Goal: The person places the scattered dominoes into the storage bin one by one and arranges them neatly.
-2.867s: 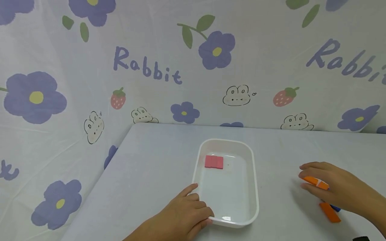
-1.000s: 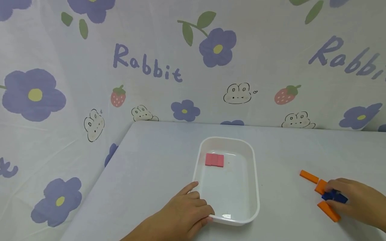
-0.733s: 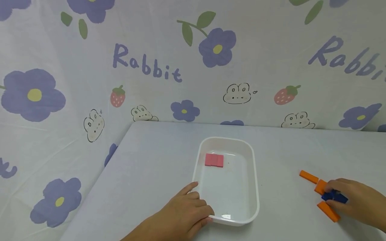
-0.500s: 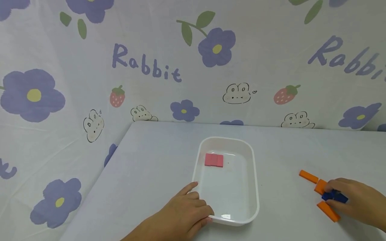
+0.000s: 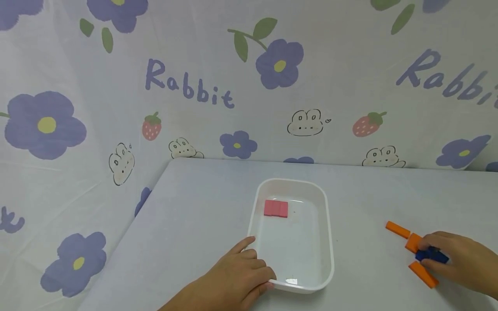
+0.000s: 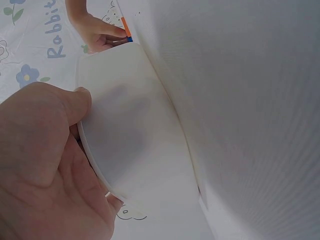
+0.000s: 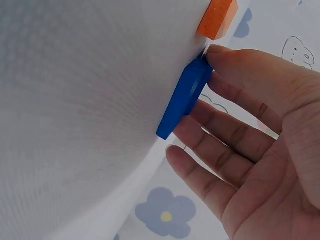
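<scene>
Two hands are on things set out on the white tabletop [image 5: 362, 203]. At the lower middle of the frame, the left hand [image 5: 243, 276] holds the near left corner of a white tray [image 5: 295, 246], its fingers and thumb clamped on the rim; one finger lies along the left side. In the upper left of the tray, pink blocks [image 5: 276, 208] lie flat, side by side and touching. At the lower right of the frame, well apart from the tray, the right hand [image 5: 459, 261] has its thumb and fingers pinched on a blue block [image 5: 433, 255]; I cannot tell whether it is one piece or several. Just beside it lie three orange blocks [image 5: 423, 275]: one below, one at the upper left by the fingertips, and one farther up and left. A cloth [image 5: 330, 26] printed with purple flowers, strawberries, rabbits and "Rabbit" fills the upper half.
</scene>
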A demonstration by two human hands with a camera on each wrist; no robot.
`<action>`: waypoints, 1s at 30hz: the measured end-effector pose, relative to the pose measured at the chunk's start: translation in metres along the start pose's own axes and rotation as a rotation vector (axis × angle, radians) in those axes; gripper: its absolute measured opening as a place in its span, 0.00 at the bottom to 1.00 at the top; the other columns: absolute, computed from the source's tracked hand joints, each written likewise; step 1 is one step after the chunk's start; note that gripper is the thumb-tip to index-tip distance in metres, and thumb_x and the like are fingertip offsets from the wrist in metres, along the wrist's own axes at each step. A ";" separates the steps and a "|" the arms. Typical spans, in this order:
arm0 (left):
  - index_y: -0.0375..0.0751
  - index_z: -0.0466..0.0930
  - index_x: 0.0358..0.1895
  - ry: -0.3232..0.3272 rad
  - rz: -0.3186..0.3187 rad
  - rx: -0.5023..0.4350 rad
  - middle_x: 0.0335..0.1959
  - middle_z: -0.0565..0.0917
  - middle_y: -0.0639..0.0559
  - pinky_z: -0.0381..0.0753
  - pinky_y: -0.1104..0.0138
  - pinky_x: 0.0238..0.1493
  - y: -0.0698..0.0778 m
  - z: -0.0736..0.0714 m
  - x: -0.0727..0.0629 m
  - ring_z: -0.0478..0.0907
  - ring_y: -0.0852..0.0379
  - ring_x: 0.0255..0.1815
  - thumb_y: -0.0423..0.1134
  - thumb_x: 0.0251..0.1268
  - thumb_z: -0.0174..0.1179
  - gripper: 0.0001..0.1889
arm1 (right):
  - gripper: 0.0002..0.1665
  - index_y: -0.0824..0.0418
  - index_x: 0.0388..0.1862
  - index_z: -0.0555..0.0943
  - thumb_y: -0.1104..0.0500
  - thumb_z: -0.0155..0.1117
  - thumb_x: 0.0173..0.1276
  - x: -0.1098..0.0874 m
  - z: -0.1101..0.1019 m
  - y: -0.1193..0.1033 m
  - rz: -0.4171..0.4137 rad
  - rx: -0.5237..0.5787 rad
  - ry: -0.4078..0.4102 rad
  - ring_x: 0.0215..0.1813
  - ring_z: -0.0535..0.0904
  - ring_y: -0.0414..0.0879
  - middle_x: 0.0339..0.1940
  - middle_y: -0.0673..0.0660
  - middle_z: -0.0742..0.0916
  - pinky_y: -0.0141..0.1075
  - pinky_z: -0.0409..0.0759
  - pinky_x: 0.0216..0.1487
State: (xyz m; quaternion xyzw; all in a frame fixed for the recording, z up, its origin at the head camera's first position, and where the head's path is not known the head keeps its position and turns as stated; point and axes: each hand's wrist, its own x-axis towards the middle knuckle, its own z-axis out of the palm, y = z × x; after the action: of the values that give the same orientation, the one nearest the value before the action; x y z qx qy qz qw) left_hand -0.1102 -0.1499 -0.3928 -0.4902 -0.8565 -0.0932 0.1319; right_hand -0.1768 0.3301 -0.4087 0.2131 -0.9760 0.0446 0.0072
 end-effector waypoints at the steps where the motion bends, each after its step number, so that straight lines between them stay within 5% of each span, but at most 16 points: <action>1: 0.52 0.80 0.40 0.005 0.003 0.003 0.30 0.78 0.65 0.63 0.50 0.71 0.000 0.000 0.000 0.66 0.65 0.32 0.45 0.77 0.54 0.07 | 0.19 0.55 0.37 0.83 0.56 0.83 0.49 0.000 -0.001 -0.001 0.005 0.000 -0.005 0.39 0.83 0.51 0.39 0.52 0.86 0.54 0.83 0.42; 9: 0.52 0.80 0.41 0.014 0.009 0.004 0.30 0.78 0.65 0.63 0.50 0.71 0.000 0.000 0.000 0.66 0.65 0.32 0.45 0.77 0.53 0.07 | 0.18 0.61 0.37 0.83 0.62 0.83 0.49 0.002 -0.009 -0.008 0.052 0.029 -0.043 0.38 0.82 0.53 0.37 0.55 0.86 0.57 0.82 0.43; 22: 0.52 0.80 0.40 0.032 0.012 0.004 0.29 0.78 0.66 0.63 0.50 0.71 0.000 0.000 0.000 0.66 0.66 0.32 0.45 0.77 0.54 0.07 | 0.21 0.54 0.39 0.83 0.60 0.83 0.48 0.003 -0.018 -0.011 -0.024 0.042 0.006 0.41 0.83 0.49 0.41 0.48 0.86 0.51 0.84 0.43; 30: 0.52 0.80 0.41 0.015 0.004 -0.003 0.29 0.78 0.65 0.62 0.50 0.71 0.000 0.000 -0.001 0.65 0.66 0.32 0.45 0.77 0.53 0.07 | 0.23 0.49 0.39 0.82 0.59 0.84 0.45 0.002 -0.020 -0.017 -0.091 0.027 0.117 0.40 0.81 0.44 0.41 0.44 0.85 0.45 0.85 0.42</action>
State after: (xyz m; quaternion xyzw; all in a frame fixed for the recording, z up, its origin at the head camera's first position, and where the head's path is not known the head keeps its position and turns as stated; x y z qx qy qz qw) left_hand -0.1099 -0.1505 -0.3933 -0.4913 -0.8544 -0.0981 0.1379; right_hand -0.1721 0.3157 -0.3873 0.2546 -0.9624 0.0700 0.0632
